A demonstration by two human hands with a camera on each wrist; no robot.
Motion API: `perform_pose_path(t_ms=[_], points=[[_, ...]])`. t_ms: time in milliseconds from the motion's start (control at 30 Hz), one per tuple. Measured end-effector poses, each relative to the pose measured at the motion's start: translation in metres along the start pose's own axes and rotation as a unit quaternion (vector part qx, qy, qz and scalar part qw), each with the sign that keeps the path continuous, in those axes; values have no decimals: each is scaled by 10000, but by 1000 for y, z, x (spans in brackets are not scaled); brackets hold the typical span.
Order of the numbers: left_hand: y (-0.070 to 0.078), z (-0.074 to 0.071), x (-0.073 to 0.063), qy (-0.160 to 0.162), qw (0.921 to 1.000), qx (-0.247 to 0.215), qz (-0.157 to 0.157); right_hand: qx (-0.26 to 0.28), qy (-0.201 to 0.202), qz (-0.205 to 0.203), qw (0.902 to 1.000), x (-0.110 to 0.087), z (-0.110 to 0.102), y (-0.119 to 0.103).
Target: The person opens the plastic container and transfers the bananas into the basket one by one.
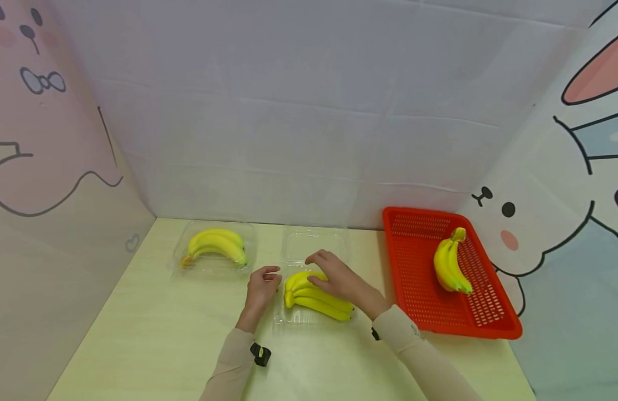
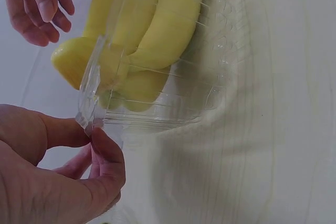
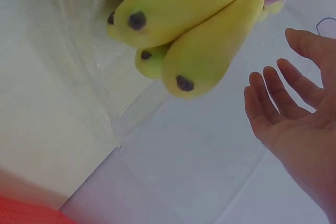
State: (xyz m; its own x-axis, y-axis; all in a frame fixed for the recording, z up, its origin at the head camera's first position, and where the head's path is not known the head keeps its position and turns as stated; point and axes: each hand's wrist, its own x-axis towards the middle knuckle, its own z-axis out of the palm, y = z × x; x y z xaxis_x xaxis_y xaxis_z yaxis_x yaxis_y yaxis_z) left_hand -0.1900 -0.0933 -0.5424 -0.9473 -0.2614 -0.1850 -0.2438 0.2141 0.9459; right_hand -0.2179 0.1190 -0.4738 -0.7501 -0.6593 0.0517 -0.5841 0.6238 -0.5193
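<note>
A bunch of yellow bananas (image 1: 314, 298) lies in the base of a clear plastic clamshell box (image 2: 157, 123), stem end to the left. Its lid (image 1: 315, 243) is folded back toward the wall. With thumb and fingertips, my left hand (image 1: 261, 289) pinches the box's left rim, as the left wrist view shows closely. My right hand (image 1: 339, 278) hovers over the bananas, fingers apart and slightly bent. In the right wrist view that hand (image 3: 302, 100) holds nothing and is apart from the fruit.
Another clear box (image 1: 181, 234) with bananas (image 1: 216, 245) stands at the back left. A red plastic basket (image 1: 404, 267) at the right holds one more bunch (image 1: 451, 264). White cloth walls (image 1: 289, 111) with printed animals enclose the pale wooden table (image 1: 153, 334).
</note>
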Motion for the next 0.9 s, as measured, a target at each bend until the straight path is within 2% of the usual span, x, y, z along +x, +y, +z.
perform_pose_path(t_ms=[267, 600, 733, 900], points=[[-1, 1, 2, -46, 10000, 35, -78, -170, -41, -420, 9990, -1, 7, -5], [-3, 2, 4, -48, 9999, 29, -119, -279, -251, -749, 9965, -1, 18, -8], [-2, 1, 3, -64, 9999, -2, -107, -364, -234, -903, 9950, -2, 22, -10], [-2, 1, 3, -39, 10000, -6, -72, -556, -81, -1293, 9900, -1, 29, -12]])
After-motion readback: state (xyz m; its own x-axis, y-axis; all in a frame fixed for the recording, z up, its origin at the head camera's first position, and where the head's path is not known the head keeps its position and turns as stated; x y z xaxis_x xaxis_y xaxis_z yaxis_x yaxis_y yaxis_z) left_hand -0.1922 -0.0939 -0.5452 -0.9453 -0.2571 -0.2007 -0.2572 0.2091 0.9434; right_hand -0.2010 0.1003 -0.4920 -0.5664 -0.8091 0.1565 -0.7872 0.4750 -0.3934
